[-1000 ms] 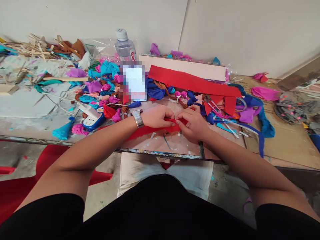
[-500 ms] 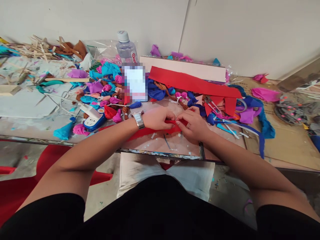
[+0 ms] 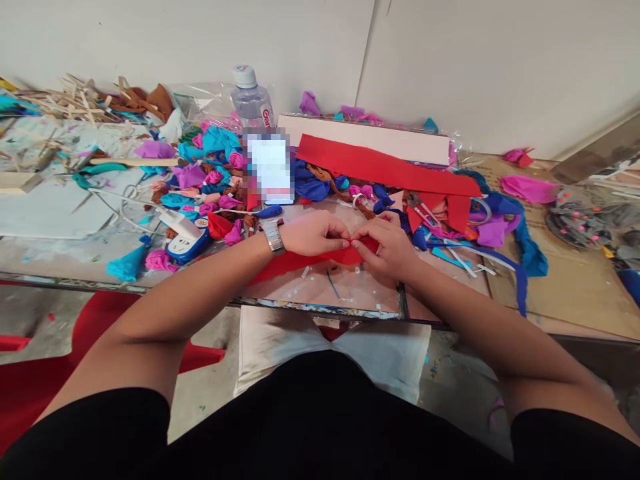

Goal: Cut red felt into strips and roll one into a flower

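Observation:
A strip of red crepe paper (image 3: 280,268) stretches along the front of the table, partly under my left forearm. My left hand (image 3: 317,233), below a metal wristwatch (image 3: 273,237), pinches the strip's upper edge between thumb and fingers. Right beside it my right hand (image 3: 384,247) pinches the same edge, so the two thumb tips nearly meet. A small fold of the paper shows between the fingertips; its exact shape is hidden. Behind the hands lies a wider red crepe paper strip (image 3: 385,167).
A phone (image 3: 270,170) leans before a plastic bottle (image 3: 253,100). Rolled paper flowers (image 3: 213,177) and scraps crowd the left, near a blue-and-white power socket (image 3: 187,243). Pliers (image 3: 425,210) lie right of the hands. Cardboard (image 3: 565,287) covers the right side.
Both hands stay at the same spot, with only small finger shifts at the red paper's edge. The red paper between the hands shows slightly more spread out below the fingertips.

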Demonstrator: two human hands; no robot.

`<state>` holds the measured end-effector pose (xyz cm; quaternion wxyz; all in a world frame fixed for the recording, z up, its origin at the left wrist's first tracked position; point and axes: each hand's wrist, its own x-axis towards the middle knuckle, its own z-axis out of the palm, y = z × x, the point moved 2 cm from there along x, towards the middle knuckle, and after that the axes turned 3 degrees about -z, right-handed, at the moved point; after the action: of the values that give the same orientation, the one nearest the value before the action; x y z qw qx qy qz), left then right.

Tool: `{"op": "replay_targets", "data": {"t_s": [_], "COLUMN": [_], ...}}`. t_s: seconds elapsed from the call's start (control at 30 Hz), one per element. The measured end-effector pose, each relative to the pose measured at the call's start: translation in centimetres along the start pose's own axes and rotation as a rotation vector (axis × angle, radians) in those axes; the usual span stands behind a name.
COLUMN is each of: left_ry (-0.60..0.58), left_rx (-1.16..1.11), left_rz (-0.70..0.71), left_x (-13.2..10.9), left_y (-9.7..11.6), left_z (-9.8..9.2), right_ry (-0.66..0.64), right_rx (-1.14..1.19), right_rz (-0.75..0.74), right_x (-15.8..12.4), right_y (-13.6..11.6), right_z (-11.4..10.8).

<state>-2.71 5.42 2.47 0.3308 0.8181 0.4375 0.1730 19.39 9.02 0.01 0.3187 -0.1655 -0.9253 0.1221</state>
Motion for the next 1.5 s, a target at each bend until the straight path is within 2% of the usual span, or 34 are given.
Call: {"op": "replay_targets", "data": {"t_s": [0.33, 0.8, 1.03, 1.27, 1.5], "left_ry": [-0.035, -0.106, -0.081, -0.043, 0.016], "left_rx": [-0.045, -0.205, -0.22, -0.175, -0.158], "left_rz": [-0.087, -0.097, -0.085, -0.092, -0.069], "left_x": [-0.05, 0.07, 0.1, 0.01, 0.09], "left_y": [-0.24, -0.02, -0.08, 0.06, 0.32], "left_z": [-0.09, -0.74, -0.76, -0.72, -0.29], "right_ry": [0.053, 0.086, 0.003, 0.018, 0.035], "right_rx": [-0.039, -0.025, -0.023, -0.046, -0.09], "right_rz": [-0.042, -0.187, -0.077, -0.005, -0.048], "right_x": [0.08, 0.29, 0.18, 0.07, 0.24], "right_y": [-0.23, -0.55, -0.43, -0.13, -0.4], "right_z": [-0.15, -0.51, -0.56, -0.42, -0.59]}}
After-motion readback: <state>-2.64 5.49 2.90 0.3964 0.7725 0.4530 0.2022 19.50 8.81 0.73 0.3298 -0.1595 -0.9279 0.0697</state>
